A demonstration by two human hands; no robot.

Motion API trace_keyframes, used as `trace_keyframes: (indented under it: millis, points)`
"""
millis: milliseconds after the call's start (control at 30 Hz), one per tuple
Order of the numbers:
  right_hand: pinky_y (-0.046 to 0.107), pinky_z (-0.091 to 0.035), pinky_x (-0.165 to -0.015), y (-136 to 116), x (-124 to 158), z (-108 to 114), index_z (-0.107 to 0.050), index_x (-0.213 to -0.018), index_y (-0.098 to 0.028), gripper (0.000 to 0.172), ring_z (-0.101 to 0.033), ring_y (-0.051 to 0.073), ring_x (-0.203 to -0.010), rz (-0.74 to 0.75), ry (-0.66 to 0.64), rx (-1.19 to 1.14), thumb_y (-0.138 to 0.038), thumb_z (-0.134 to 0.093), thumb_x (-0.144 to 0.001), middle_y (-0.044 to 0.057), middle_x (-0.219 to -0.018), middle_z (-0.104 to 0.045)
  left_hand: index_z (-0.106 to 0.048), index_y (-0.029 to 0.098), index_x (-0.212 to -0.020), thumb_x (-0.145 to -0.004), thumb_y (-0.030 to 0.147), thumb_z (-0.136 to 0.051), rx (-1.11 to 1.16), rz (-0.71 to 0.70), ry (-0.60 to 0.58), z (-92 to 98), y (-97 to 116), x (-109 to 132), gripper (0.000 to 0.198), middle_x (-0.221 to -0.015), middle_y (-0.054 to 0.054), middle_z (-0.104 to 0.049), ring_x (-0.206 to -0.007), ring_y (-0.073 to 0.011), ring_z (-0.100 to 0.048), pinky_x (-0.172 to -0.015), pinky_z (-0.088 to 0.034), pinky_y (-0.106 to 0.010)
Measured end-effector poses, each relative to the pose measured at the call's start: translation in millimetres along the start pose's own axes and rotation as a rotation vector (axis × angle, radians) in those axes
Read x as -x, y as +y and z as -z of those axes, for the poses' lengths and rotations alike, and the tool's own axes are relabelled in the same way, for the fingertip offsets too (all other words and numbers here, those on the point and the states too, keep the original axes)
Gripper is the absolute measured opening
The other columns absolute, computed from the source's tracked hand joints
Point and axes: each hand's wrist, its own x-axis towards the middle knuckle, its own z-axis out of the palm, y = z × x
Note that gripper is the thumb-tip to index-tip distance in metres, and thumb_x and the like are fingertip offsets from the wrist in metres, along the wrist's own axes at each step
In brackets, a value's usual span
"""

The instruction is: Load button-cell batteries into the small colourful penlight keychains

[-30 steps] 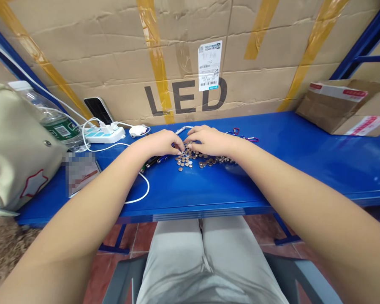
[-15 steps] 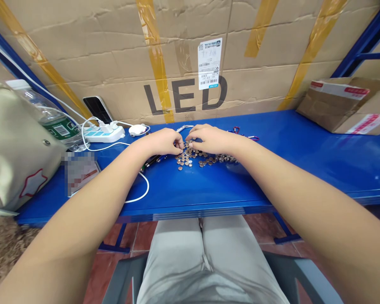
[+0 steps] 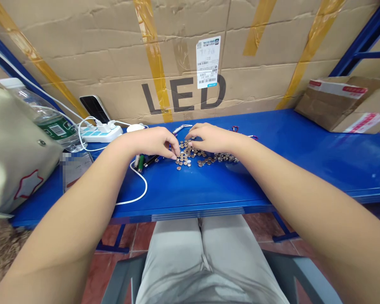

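- Lying between the hands and on their near side, head view: scattered small metal discs (image 3: 185,159), on the blue bench (image 3: 193,188).
- Left hand (image 3: 172,148): fingers curled toward thumb; cannot tell whether a disc is gripped.
- Right hand (image 3: 198,138): thumb and fingers parted.
- Risk: leftward sweep could mix discs among pen-like sticks (image 3: 141,164).
- Risk: lowered right wrist could disturb the heap (image 3: 223,157) beneath.

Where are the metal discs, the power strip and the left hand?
Metal discs (image 3: 200,153): head view, on discs near the middle of the spread.
Power strip (image 3: 103,136): head view, on its white front side.
Left hand (image 3: 156,141): head view, on its back.
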Motion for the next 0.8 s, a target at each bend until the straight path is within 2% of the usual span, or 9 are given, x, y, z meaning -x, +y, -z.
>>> trace_keyframes:
  millis: [133,233,600,800]
  points:
    - [0.037,-0.042,-0.095,0.4,0.4,0.2,-0.07,-0.111,-0.023,0.03,-0.058,0.027,-0.108,0.009,0.056,0.008,-0.036,-0.058,-0.087,0.01,-0.117,-0.065,-0.076,0.031,-0.094,-0.077,0.028,-0.065,0.028,-0.044,-0.057,-2.4,3.4,-1.6,0.02,-0.102,0.004,-0.074,-0.093,-0.0143,-0.064,-0.08,-0.042,-0.02]
    - [0.036,-0.043,-0.095,1.5,0.2,-0.1,-0.071,-0.11,-0.023,0.029,-0.058,0.026,-0.107,0.022,0.064,0.005,-0.035,-0.06,-0.086,0.009,-0.114,-0.066,-0.076,0.03,-0.092,-0.078,0.027,-0.064,0.019,-0.061,-0.053,-4.8,4.5,-5.0,0.019,-0.101,0.004,-0.074,-0.091,-0.0139,-0.064,-0.079,-0.043,-0.02]
    - [0.037,-0.044,-0.095,1.8,0.6,1.2,-0.07,-0.113,-0.023,0.031,-0.059,0.025,-0.107,0.01,0.055,0.021,-0.034,-0.057,-0.087,0.01,-0.118,-0.065,-0.075,0.028,-0.095,-0.08,0.031,-0.063,-0.069,-0.065,-0.037,-8.8,0.6,-9.2,0.02,-0.102,0.002,-0.073,-0.093,-0.0154,-0.063,-0.08,-0.042,-0.021]
    - [0.036,-0.045,-0.094,7.0,-0.5,0.0,-0.071,-0.11,-0.023,0.029,-0.06,0.024,-0.103,0.04,0.078,0.018,-0.035,-0.06,-0.086,0.008,-0.111,-0.067,-0.074,0.026,-0.099,-0.084,0.035,-0.057,-0.039,-0.102,-0.048,-10.3,-1.8,-9.1,0.025,-0.103,0.001,-0.072,-0.091,-0.0148,-0.063,-0.079,-0.043,-0.022]
